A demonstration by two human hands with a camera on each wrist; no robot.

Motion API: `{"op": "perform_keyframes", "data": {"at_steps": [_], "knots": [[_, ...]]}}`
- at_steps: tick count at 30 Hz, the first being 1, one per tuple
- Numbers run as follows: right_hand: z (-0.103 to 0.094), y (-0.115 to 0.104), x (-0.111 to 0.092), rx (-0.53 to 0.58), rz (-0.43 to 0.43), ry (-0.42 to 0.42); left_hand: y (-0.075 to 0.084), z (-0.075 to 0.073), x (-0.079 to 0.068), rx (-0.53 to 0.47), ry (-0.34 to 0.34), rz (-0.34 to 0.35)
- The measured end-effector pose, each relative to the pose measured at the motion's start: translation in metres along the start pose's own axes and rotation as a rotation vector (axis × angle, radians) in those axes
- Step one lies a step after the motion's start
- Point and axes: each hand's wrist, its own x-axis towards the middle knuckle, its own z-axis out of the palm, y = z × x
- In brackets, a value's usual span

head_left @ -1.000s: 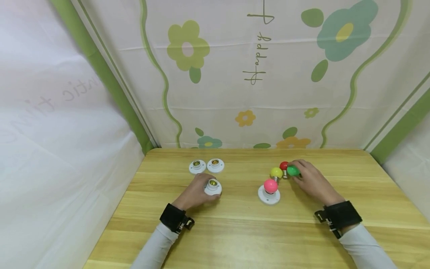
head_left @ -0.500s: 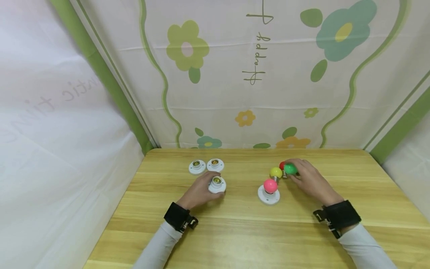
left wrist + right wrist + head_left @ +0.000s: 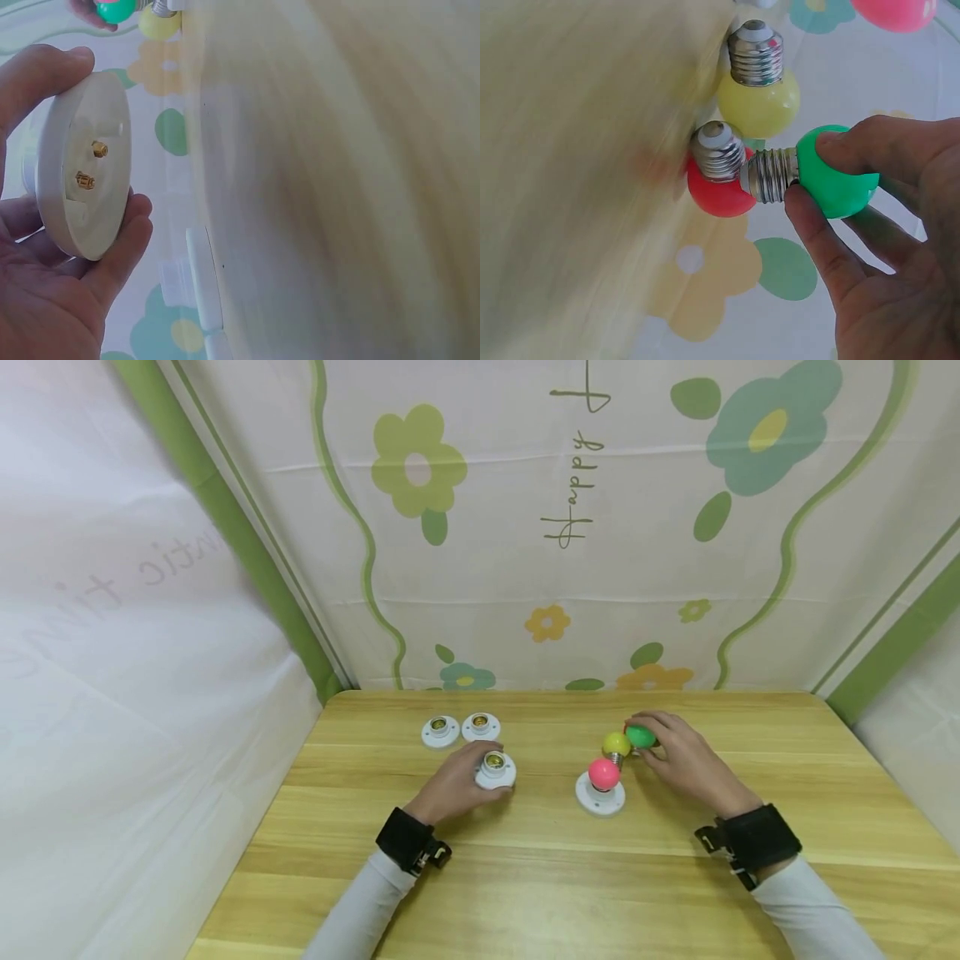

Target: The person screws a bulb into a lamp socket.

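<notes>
My left hand (image 3: pixel 459 783) holds a round white lamp socket (image 3: pixel 495 771) by its rim, raised off the table. In the left wrist view the underside of that lamp socket (image 3: pixel 90 165) shows two brass screws. With thumb and fingers my right hand (image 3: pixel 693 766) grips a green light bulb (image 3: pixel 641 737). The right wrist view shows the green bulb (image 3: pixel 836 172) sideways, its metal screw base in front of a red bulb (image 3: pixel 718 191). Beside them lies a yellow bulb (image 3: pixel 616 745). A pink bulb (image 3: pixel 603 774) stands in another white lamp socket (image 3: pixel 600 803).
Two more white lamp sockets, a left one (image 3: pixel 440 732) and a right one (image 3: pixel 481 727), lie near the back of the wooden table (image 3: pixel 525 893). A floral curtain (image 3: pixel 510 568) hangs behind the table's back edge, and white fabric (image 3: pixel 135 693) hangs at the left.
My left hand has moved right with the lamp socket. My right hand has shifted slightly left with the green bulb, which now covers most of the red bulb in the head view.
</notes>
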Motion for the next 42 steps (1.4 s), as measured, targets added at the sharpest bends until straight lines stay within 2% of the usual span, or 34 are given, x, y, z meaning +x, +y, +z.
{"op": "perform_keyframes", "data": {"at_steps": [11,23,33,42], "knots": [[-0.003,-0.010,0.004,0.012,-0.018,0.015,0.009,0.003,0.008,-0.048,-0.010,0.013],[-0.004,-0.020,0.007,0.040,-0.077,0.040,0.015,0.010,0.016,-0.071,-0.004,0.025],[-0.007,-0.029,0.010,0.051,-0.070,0.021,0.021,0.012,0.022,-0.090,-0.008,0.027],[-0.011,-0.035,0.012,0.023,-0.165,0.051,0.022,0.018,0.030,-0.118,-0.001,0.035]]}}
